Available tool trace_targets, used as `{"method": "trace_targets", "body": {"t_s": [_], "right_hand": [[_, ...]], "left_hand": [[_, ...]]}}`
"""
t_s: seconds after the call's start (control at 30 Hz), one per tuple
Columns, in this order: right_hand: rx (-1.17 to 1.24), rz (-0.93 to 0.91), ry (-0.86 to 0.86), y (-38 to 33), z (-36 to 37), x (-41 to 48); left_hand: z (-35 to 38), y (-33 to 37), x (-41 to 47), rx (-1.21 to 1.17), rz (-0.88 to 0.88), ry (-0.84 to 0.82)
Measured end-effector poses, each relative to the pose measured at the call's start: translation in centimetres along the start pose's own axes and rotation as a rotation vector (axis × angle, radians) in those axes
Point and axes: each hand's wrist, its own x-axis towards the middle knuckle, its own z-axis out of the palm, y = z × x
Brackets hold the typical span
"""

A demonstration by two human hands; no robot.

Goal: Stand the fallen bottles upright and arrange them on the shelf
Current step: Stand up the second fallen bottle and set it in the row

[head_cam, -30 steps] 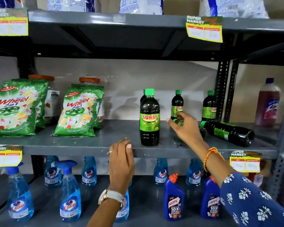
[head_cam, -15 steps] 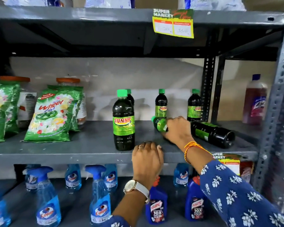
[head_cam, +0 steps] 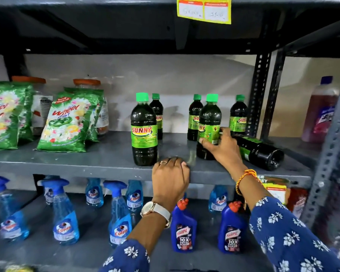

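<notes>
On the grey middle shelf (head_cam: 86,161) stand several dark Sunny bottles with green caps and labels. My right hand (head_cam: 222,148) grips one of them, an upright Sunny bottle (head_cam: 209,118) near the shelf's front right. Just behind my wrist another Sunny bottle (head_cam: 263,152) lies on its side, base pointing right. A large upright Sunny bottle (head_cam: 144,132) stands at the centre front. Three more upright bottles line the back wall (head_cam: 157,110) (head_cam: 193,118) (head_cam: 238,116). My left hand (head_cam: 170,177) rests curled over the shelf's front edge, holding no bottle.
Green Wheel detergent bags (head_cam: 67,124) and orange-lidded jars (head_cam: 86,83) fill the shelf's left part. Below stand blue Colin spray bottles (head_cam: 65,218) and Harpic bottles (head_cam: 184,230). A perforated metal upright (head_cam: 260,91) bounds the right side; a reddish bottle (head_cam: 322,110) stands beyond it.
My right hand has raised one fallen bottle from lying on its side to standing upright. The camera moved closer. My left hand stayed on the shelf edge.
</notes>
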Motion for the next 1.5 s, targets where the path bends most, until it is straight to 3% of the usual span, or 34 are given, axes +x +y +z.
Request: {"method": "trace_targets", "body": {"t_s": [0.1, 0.23, 0.43, 0.6, 0.73, 1.13, 1.5], "right_hand": [[0.108, 0.061, -0.083, 0.4, 0.3, 0.4], [0.06, 0.035, -0.142, 1.0, 0.9, 0.9], [0.438, 0.093, -0.242, 1.0, 0.9, 1.2], [0.358, 0.093, -0.204, 1.0, 0.7, 0.9], [0.473, 0.111, -0.304, 0.9, 0.5, 1.0], [0.572, 0.159, -0.263, 1.2, 0.4, 1.1], [0.468, 0.159, -0.362, 0.6, -0.9, 0.3]], "left_hand": [[0.1, 0.0, -0.1, -0.002, -0.006, 0.019], [0.2, 0.0, -0.1, -0.019, -0.011, 0.034], [0.4, 0.2, -0.3, -0.04, -0.026, 0.059], [0.5, 0.2, -0.3, -0.042, -0.027, 0.078], [0.6, 0.2, -0.3, -0.037, -0.028, 0.083], [0.9, 0.1, -0.2, -0.043, -0.027, 0.084], [0.4, -0.2, -0.2, -0.025, 0.004, 0.044]]}}
